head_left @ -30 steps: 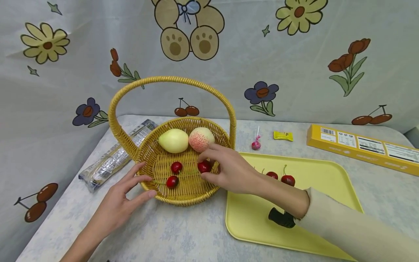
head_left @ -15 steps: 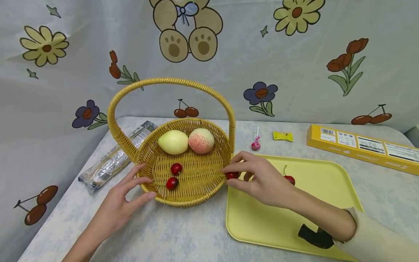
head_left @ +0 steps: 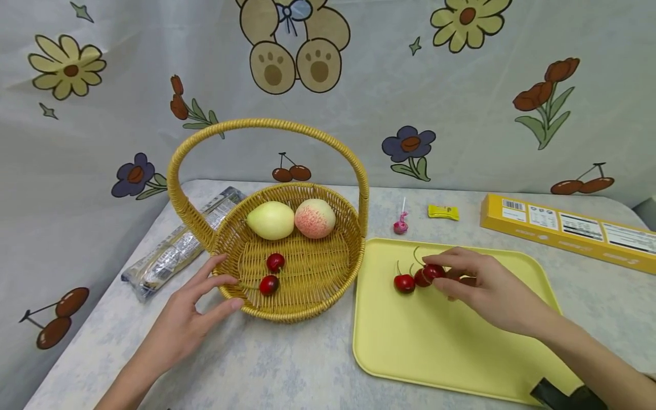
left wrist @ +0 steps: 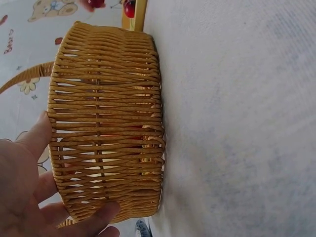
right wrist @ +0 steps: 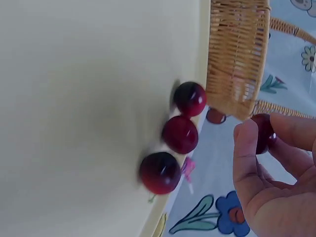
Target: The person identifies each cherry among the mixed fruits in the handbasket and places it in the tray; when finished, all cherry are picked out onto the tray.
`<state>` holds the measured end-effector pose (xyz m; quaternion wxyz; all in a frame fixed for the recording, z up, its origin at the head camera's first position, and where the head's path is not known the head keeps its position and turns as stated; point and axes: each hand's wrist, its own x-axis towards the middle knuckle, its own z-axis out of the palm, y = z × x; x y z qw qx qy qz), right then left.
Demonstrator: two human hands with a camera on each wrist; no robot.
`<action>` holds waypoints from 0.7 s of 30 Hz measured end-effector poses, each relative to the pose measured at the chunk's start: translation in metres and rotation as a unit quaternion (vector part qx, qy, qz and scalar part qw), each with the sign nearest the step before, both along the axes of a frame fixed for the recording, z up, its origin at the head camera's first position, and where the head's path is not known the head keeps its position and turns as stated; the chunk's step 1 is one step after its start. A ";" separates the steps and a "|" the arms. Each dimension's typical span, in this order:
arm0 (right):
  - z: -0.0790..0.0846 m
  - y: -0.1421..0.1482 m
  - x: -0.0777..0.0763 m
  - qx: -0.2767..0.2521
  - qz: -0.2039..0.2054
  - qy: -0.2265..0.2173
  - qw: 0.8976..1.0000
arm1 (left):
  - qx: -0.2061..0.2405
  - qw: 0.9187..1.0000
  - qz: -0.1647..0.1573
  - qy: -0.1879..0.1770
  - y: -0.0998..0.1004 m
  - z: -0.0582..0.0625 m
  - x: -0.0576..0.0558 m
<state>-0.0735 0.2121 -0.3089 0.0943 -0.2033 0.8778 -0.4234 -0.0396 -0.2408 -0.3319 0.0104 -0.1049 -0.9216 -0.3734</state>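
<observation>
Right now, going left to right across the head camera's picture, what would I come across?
The left hand → a pale yellow fruit → a pink-speckled fruit → a pink lollipop → a held cherry → the right hand pinching it → a long yellow box running to the right edge.

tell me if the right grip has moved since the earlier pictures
Yes: the right grip has moved rightward in the head view, from over the basket to over the yellow tray.

basket (head_left: 312,279) left of tray (head_left: 420,341), packet (head_left: 174,250) left of basket. in basket: pear (head_left: 270,220), peach (head_left: 315,218) behind two cherries (head_left: 269,285). on tray: three cherries (right wrist: 180,134). behind tray: lollipop (head_left: 401,227), candy (head_left: 443,212), box (head_left: 569,232) rightmost.
</observation>
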 end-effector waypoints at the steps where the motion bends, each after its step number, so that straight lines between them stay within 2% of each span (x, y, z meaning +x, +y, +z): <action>1: -0.002 0.004 0.000 0.012 -0.004 0.010 1.000 | -0.001 1.000 0.000 0.001 0.000 0.000 0.000; 7: -0.011 0.022 0.001 0.067 -0.034 0.057 0.996 | 0.007 1.000 -0.001 -0.006 0.000 0.000 -0.001; 10: -0.015 0.030 -0.001 0.092 -0.047 0.056 0.993 | 0.008 1.000 -0.001 -0.010 0.000 0.000 -0.001; 14: -0.022 0.040 -0.003 0.115 -0.054 0.035 0.991 | 0.004 1.000 -0.001 -0.010 -0.001 0.000 -0.001; 21: -0.030 0.053 -0.006 0.161 -0.044 0.031 0.985 | 0.016 1.000 -0.002 -0.014 -0.001 0.001 0.000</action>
